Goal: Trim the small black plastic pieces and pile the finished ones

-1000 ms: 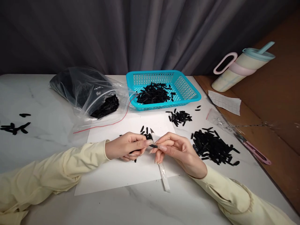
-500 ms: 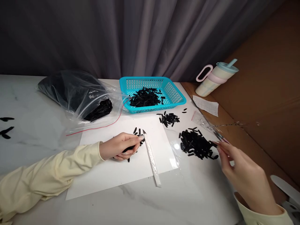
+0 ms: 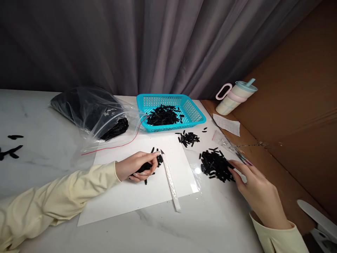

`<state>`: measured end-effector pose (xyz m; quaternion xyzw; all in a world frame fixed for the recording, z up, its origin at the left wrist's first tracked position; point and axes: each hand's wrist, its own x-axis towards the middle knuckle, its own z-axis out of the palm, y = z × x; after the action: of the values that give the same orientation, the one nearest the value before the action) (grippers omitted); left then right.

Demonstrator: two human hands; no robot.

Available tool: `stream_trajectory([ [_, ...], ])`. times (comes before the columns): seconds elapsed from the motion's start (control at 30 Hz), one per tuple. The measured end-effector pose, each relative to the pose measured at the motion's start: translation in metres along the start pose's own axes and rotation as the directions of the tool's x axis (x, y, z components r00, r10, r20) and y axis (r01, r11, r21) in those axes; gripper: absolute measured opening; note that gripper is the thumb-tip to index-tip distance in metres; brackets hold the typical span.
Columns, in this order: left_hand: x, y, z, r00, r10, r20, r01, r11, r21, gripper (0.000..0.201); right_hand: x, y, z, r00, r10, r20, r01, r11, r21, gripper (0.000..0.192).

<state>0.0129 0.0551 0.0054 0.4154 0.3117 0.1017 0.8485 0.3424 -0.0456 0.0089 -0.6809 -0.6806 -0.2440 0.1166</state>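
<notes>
My left hand (image 3: 139,166) is closed around a bunch of slim black pieces (image 3: 144,167), above a white sheet (image 3: 113,200). More of the pieces lie partly hidden behind its fingers. A pointed white paper-wrapped pencil-like tool (image 3: 170,182) rests on the sheet just right of that hand. My right hand (image 3: 259,191) pinches at the right edge of a heap of black pieces (image 3: 216,165); a piece seems to be between thumb and index finger, merging with the dark heap.
A blue basket (image 3: 172,129) of black pieces stands at the back. Left of it lies a clear zip bag (image 3: 86,112) with black contents. Several pieces form a smaller heap (image 3: 189,138). A tumbler (image 3: 234,98), a paper slip (image 3: 226,124) and tweezers-like tool (image 3: 244,159) are at the right.
My right hand has moved left, bringing its fingertips against the heap. My left hand keeps its hold on the black pieces. The whole view has shifted slightly.
</notes>
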Motion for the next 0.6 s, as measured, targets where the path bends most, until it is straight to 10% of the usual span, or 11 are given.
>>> stream_trajectory([
  [0.2,0.002,0.0,-0.002,0.999,0.026,0.024,-0.025,0.998,-0.049,0.048,0.01,-0.017,-0.018,0.996,0.007,-0.088,0.002,0.995,0.098,0.023],
  [0.37,0.003,-0.001,-0.004,0.999,0.045,0.027,-0.044,0.998,-0.04,0.046,0.034,-0.072,-0.043,0.979,-0.151,-0.136,0.201,0.822,0.534,0.018],
  [0.6,0.002,-0.003,-0.005,0.997,0.074,0.033,-0.074,0.997,-0.009,0.042,0.051,-0.151,-0.031,0.847,-0.495,0.191,0.185,0.612,0.769,0.017],
])
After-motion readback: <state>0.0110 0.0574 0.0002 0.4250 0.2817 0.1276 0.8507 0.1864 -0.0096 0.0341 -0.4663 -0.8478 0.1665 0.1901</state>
